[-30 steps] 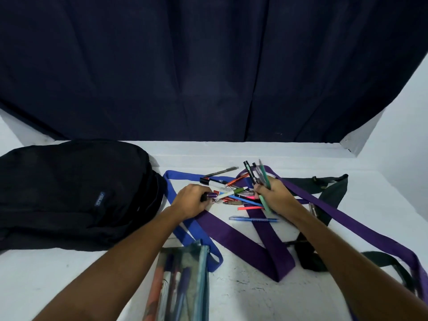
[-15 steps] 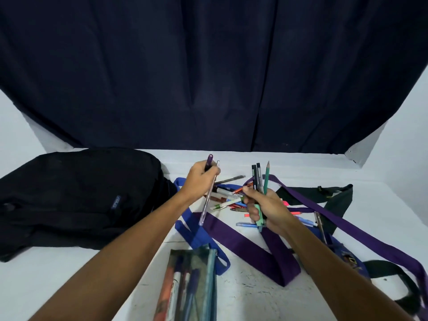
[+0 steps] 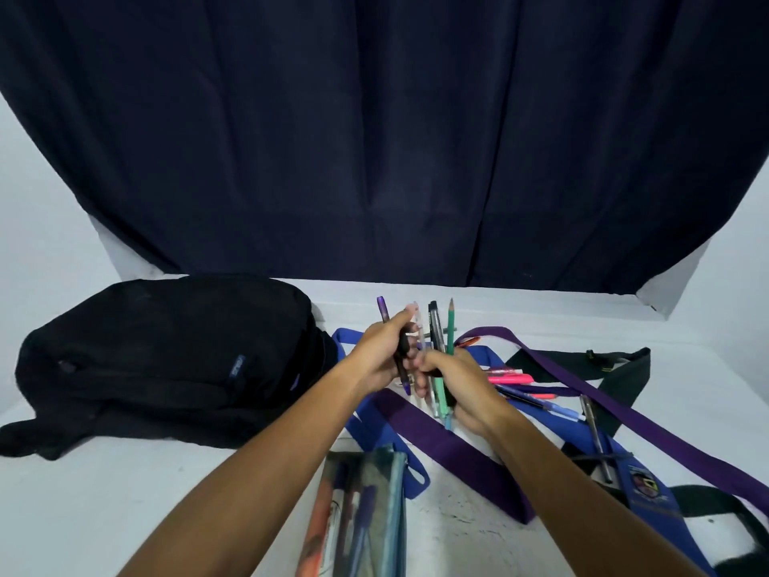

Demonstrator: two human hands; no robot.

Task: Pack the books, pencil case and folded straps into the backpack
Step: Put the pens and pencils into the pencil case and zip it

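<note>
Head view: at far left the black backpack (image 3: 166, 360) lies on its side on the white bench (image 3: 125, 493), looking closed as far as can be told, with nothing of the task visibly in it. Near the bottom edge, just right of it, the clear pencil case (image 3: 362, 514) lies flat with a few pens already inside. Above it the left hand (image 3: 383, 354) curls round a purple pen (image 3: 385, 312) and a clear one, upright, touching the right hand (image 3: 453, 378), whose grip is closed on a bundle (image 3: 439, 339) of a dark pen, a green pencil and others, tips up. The step in hand looks like gathering loose pens into one fist to fill the case, an early stage of the packing. Further right more pens (image 3: 524, 387) lie scattered on the bench, across blue (image 3: 487, 356), purple (image 3: 582, 389) and black straps (image 3: 624, 368), all unfolded and tangled. No books are in sight. The next move likely calls for passing the left hand's pens into the bundle, collecting the scattered ones, then lowering the lot into the case mouth, which needs one hand free to hold it open.
</note>
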